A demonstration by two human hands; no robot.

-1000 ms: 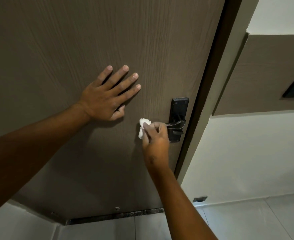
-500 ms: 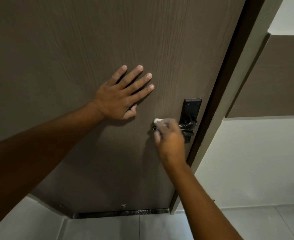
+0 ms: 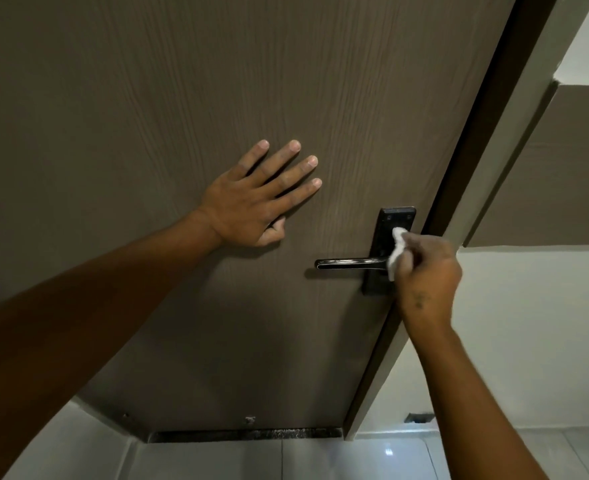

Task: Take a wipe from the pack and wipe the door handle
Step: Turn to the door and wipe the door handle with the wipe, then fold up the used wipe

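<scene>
A dark metal lever door handle (image 3: 350, 263) sticks out to the left from its black backplate (image 3: 392, 223) on a brown wood-grain door (image 3: 182, 98). My right hand (image 3: 428, 271) holds a crumpled white wipe (image 3: 396, 251) pressed against the backplate where the lever joins it. My left hand (image 3: 256, 199) lies flat on the door with fingers spread, left of and above the handle. The wipe pack is not in view.
The dark door frame (image 3: 466, 150) and a white wall (image 3: 546, 323) stand to the right, with a brown wall panel (image 3: 570, 168) higher up. Pale floor tiles (image 3: 321, 459) run below the door's threshold strip (image 3: 244, 435).
My right hand has slid the wipe from the lever's free left end to the backplate on the right, baring the lever. The left hand stays flat on the door.
</scene>
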